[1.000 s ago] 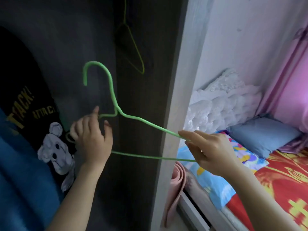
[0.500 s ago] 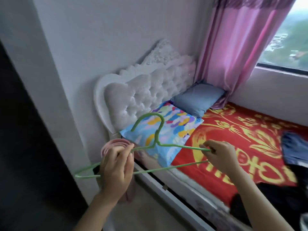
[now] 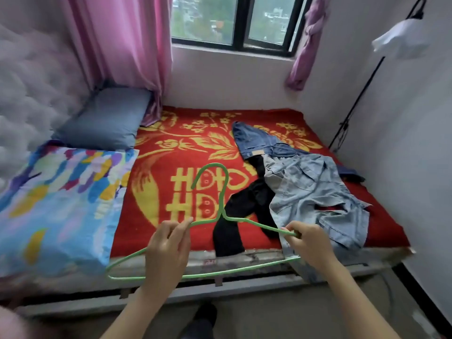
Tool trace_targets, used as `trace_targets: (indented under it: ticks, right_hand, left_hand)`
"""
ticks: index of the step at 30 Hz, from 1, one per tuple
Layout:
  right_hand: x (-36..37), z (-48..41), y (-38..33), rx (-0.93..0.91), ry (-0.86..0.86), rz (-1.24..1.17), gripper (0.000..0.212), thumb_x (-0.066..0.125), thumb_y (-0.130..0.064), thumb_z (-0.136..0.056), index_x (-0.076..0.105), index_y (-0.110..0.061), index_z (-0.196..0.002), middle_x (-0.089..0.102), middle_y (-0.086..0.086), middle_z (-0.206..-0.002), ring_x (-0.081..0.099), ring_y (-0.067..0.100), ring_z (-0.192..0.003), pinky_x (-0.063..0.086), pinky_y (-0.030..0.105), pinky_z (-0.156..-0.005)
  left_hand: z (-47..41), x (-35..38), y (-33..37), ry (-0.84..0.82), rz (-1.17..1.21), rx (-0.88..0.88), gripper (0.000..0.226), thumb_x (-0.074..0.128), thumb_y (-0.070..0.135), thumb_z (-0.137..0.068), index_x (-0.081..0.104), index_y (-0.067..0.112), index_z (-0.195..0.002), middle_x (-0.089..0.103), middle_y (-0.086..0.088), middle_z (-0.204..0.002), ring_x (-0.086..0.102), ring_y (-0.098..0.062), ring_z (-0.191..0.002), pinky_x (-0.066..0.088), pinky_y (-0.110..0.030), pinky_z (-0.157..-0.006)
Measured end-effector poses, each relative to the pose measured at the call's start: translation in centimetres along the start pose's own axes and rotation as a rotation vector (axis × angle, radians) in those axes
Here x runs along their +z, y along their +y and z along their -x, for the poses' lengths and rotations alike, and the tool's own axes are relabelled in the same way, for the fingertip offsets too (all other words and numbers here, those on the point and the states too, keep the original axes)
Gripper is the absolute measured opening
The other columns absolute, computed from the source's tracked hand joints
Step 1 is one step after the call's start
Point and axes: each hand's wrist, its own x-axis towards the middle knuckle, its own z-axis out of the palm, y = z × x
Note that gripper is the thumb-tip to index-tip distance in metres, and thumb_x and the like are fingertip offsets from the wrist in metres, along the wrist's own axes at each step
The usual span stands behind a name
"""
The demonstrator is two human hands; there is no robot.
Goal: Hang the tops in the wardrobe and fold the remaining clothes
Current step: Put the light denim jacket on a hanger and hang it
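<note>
Both hands hold an empty green hanger point(image 3: 222, 206) level above the near edge of the bed point(image 3: 171, 148), hook pointing toward the bed's far side. The left hand point(image 3: 166, 250) pinches the left shoulder of the wire between thumb and fingers, and the right hand point(image 3: 310, 243) has its fingers closed round the right tip. The clothes lie in a heap on the right half of the bed: a pale denim shirt point(image 3: 318, 192) nearest the right hand and spilling over the near edge, a black garment point(image 3: 247, 204) partly under it toward the bed's middle, and darker jeans point(image 3: 256, 140) further back. No wardrobe is in view. The step in hand looks like dressing the hanger with the next top, most likely the denim shirt. That calls for one hand to let go of the wire, lift the shirt by its collar and find the neck opening, while the other feeds each wire shoulder into a sleeve seam. The shirt is crumpled and overlaps the black piece, so it probably needs shaking free first.
</note>
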Motion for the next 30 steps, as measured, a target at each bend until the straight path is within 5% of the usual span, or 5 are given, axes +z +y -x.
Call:
trace_targets:
  ticks: [14, 18, 25, 27, 30]
  right_hand:
    - [1.3, -13.0, 5.3, 0.267, -0.185, 0.163, 0.044, 0.05, -0.027, -0.095, 0.028, -0.026, -0.057, 0.034, -0.008, -0.054, 0.038, 0.016, -0.058, 0.022, 0.025, -0.05]
    - [2.0, -13.8, 6.2, 0.347, -0.198, 0.103, 0.045, 0.049, -0.029, -0.095, 0.027, -0.026, -0.056, 0.034, -0.008, -0.053, 0.037, 0.016, -0.06, 0.021, 0.029, -0.053]
    - [1.2, -12.4, 9.5, 0.482, -0.206, -0.004, 0.035, 0.052, -0.021, -0.091, 0.042, -0.02, -0.058, 0.041, -0.004, -0.055, 0.037, 0.012, -0.056, 0.029, 0.029, -0.057]
    - [0.7, -12.1, 10.7, 0.504, -0.179, -0.055, 0.027, 0.054, -0.019, -0.09, 0.051, -0.013, -0.064, 0.047, -0.001, -0.059, 0.042, 0.015, -0.061, 0.035, 0.037, -0.063]
    - [-0.2, -12.0, 12.4, 0.493, -0.108, -0.184, 0.038, 0.059, -0.015, -0.088, 0.041, -0.026, -0.056, 0.04, -0.006, -0.052, 0.037, 0.008, -0.053, 0.032, 0.034, -0.058]
  left_hand:
    - [-13.0, 17.8, -4.5, -0.219, 0.361, 0.089, 0.047, 0.039, 0.028, -0.098, 0.07, -0.007, -0.098, 0.059, -0.013, -0.07, 0.057, -0.021, -0.056, 0.047, -0.024, -0.051]
    - [-14.1, 21.7, -4.0, -0.311, 0.442, 0.147, 0.053, 0.032, 0.031, -0.101, 0.071, -0.004, -0.098, 0.058, -0.011, -0.068, 0.053, -0.017, -0.055, 0.044, -0.024, -0.048]
    - [-14.1, 27.0, -0.2, -0.596, 0.617, 0.178, 0.027, 0.051, 0.012, -0.085, 0.074, 0.0, -0.093, 0.057, -0.009, -0.067, 0.053, -0.018, -0.051, 0.042, -0.02, -0.045]
    - [-14.0, 28.3, 1.0, -0.62, 0.677, 0.161, 0.032, 0.05, 0.023, -0.092, 0.074, 0.001, -0.093, 0.057, -0.007, -0.068, 0.052, -0.017, -0.054, 0.043, -0.023, -0.047]
    - [-14.2, 30.3, 3.0, -0.631, 0.736, 0.115, 0.06, 0.035, 0.047, -0.096, 0.075, 0.003, -0.088, 0.059, -0.005, -0.069, 0.049, -0.006, -0.06, 0.043, -0.02, -0.051]
